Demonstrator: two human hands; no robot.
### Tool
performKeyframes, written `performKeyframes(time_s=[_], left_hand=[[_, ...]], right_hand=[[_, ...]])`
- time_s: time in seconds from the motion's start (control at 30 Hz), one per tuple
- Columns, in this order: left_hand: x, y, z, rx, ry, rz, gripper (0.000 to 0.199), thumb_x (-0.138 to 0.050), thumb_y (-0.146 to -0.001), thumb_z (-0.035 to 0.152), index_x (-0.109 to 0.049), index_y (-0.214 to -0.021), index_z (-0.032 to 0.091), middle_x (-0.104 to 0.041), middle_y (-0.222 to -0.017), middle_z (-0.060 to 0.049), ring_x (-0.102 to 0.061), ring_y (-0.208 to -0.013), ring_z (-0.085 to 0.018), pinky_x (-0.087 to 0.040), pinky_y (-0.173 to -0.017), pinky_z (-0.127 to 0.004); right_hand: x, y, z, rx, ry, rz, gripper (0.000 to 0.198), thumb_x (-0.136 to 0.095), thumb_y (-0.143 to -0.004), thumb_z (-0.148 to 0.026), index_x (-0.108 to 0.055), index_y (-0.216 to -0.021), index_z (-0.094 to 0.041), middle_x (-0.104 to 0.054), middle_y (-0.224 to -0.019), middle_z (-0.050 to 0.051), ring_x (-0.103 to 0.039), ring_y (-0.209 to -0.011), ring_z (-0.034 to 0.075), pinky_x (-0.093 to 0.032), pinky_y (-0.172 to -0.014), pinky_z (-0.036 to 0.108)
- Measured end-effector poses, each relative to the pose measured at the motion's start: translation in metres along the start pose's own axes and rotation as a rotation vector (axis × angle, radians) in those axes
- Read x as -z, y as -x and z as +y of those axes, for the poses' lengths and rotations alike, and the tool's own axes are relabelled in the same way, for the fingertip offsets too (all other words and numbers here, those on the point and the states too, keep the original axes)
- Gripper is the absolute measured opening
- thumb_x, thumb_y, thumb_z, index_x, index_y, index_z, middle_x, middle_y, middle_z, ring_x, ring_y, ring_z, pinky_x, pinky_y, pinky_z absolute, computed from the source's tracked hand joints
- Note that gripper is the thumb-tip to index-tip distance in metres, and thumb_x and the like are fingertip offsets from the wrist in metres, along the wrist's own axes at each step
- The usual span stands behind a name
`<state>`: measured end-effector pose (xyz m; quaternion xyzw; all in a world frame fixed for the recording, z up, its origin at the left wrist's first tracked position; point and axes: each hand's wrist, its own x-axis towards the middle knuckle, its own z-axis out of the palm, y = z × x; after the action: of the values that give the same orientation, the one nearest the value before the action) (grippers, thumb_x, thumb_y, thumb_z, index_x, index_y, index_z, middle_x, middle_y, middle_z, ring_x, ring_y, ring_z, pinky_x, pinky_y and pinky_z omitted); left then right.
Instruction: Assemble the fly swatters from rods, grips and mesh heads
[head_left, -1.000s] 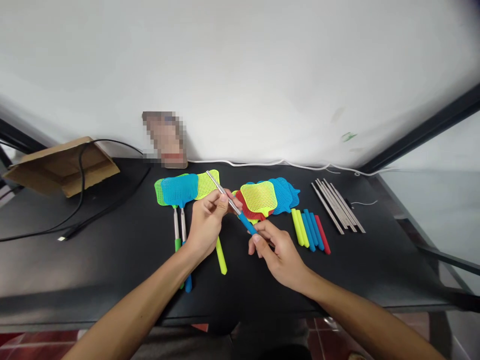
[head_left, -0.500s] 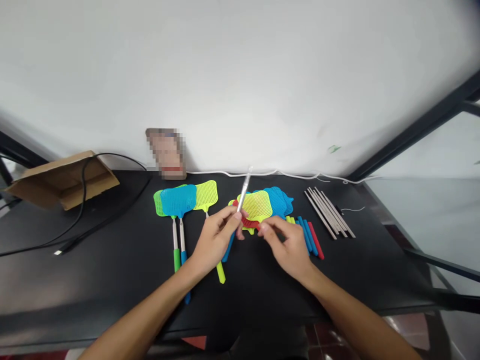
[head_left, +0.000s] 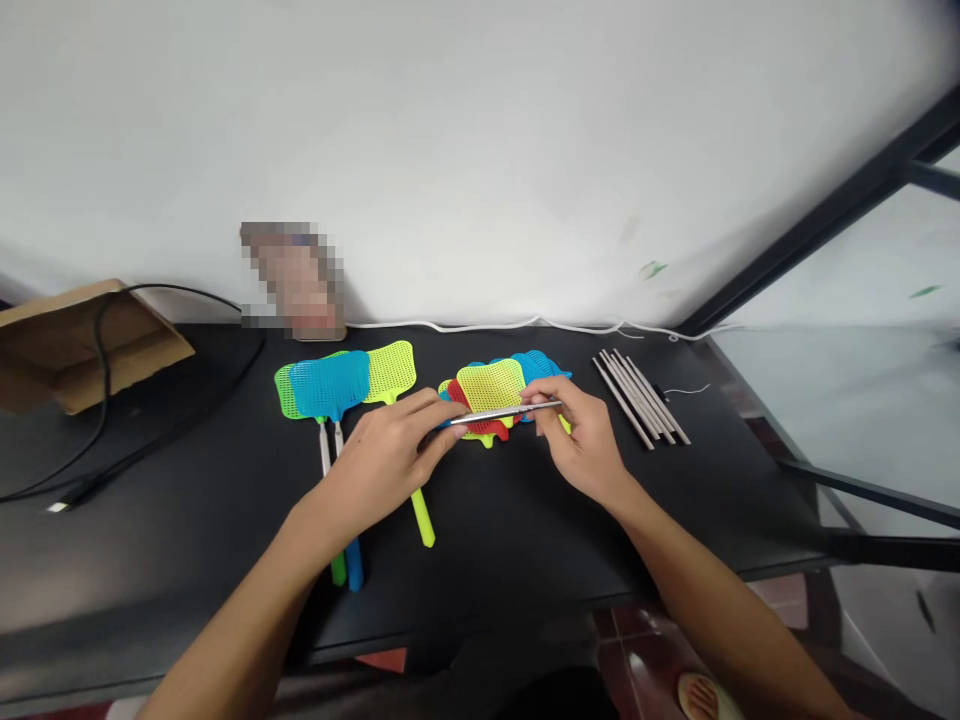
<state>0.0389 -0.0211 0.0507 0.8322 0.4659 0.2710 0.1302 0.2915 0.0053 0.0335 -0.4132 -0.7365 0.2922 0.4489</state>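
A thin silver metal rod (head_left: 495, 412) lies nearly level between my two hands, above a pile of fly swatter heads. My left hand (head_left: 394, 440) is closed around its left end, where a bit of blue handle shows by the fingers. At the other end, the fingers of my right hand (head_left: 581, 435) pinch the rod's tip. Behind the rod are a yellow swatter head (head_left: 491, 383), a red swatter head (head_left: 500, 431) and blue swatter heads (head_left: 536, 367). My right hand mostly hides the loose coloured handles.
Assembled fly swatters, with a blue one (head_left: 330, 383) and a yellow one (head_left: 394, 370), lie to the left. Several bare metal rods (head_left: 637, 400) rest at the right. A cardboard box (head_left: 142, 350), black cable (head_left: 101, 400) and blurred object (head_left: 300, 285) stand along the wall side.
The rod has swung from upright to nearly level. My right hand has come up and taken hold of its far end. The view has shifted slightly.
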Motion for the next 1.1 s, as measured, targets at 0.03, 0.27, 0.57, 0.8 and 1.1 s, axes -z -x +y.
performKeyframes(time_s=[0.03, 0.27, 0.57, 0.8, 1.1], left_hand=[[0.001, 0.0, -0.002, -0.002, -0.027, 0.006, 0.026, -0.052, -0.103, 0.032, -0.071, -0.12, 0.024, -0.069, -0.097, -0.007, -0.064, -0.081, -0.02, -0.046, -0.069, -0.03], [0.003, 0.001, -0.013, -0.047, -0.145, 0.044, 0.024, -0.054, -0.102, 0.033, -0.07, -0.117, 0.023, -0.068, -0.1, -0.008, -0.064, -0.087, -0.022, -0.048, -0.074, -0.033], [0.009, 0.0, -0.016, -0.123, -0.176, 0.05, 0.02, -0.054, -0.101, 0.031, -0.071, -0.11, 0.024, -0.07, -0.098, -0.008, -0.062, -0.087, -0.026, -0.045, -0.08, -0.04], [0.021, 0.002, -0.022, -0.093, -0.169, 0.039, 0.02, -0.054, -0.102, 0.029, -0.072, -0.108, 0.022, -0.071, -0.097, -0.007, -0.065, -0.087, -0.023, -0.047, -0.077, -0.036], [0.036, 0.007, -0.034, -0.085, -0.207, 0.079, 0.018, -0.057, -0.102, 0.028, -0.072, -0.106, 0.021, -0.074, -0.102, -0.006, -0.068, -0.088, -0.02, -0.05, -0.078, -0.032]], right_hand=[[0.001, 0.001, -0.001, 0.021, 0.017, -0.019, 0.014, -0.053, -0.102, -0.029, -0.066, -0.106, -0.022, -0.069, -0.095, 0.004, -0.067, -0.08, 0.018, -0.056, -0.074, 0.034], [0.011, 0.002, -0.007, 0.172, 0.214, -0.067, 0.014, -0.054, -0.102, -0.022, -0.067, -0.109, -0.022, -0.069, -0.092, 0.004, -0.063, -0.078, 0.018, -0.052, -0.071, 0.033], [0.011, 0.002, -0.001, 0.204, 0.25, -0.12, 0.022, -0.051, -0.104, -0.022, -0.072, -0.1, -0.02, -0.069, -0.08, 0.003, -0.064, -0.073, 0.017, -0.051, -0.069, 0.032], [0.025, -0.002, -0.005, 0.228, 0.328, -0.078, 0.022, -0.052, -0.103, -0.021, -0.072, -0.095, -0.021, -0.07, -0.079, 0.003, -0.064, -0.072, 0.017, -0.05, -0.069, 0.03], [0.054, -0.01, -0.003, 0.207, 0.429, 0.011, 0.016, -0.059, -0.101, -0.024, -0.07, -0.09, -0.021, -0.066, -0.074, -0.001, -0.059, -0.065, 0.013, -0.043, -0.063, 0.026]])
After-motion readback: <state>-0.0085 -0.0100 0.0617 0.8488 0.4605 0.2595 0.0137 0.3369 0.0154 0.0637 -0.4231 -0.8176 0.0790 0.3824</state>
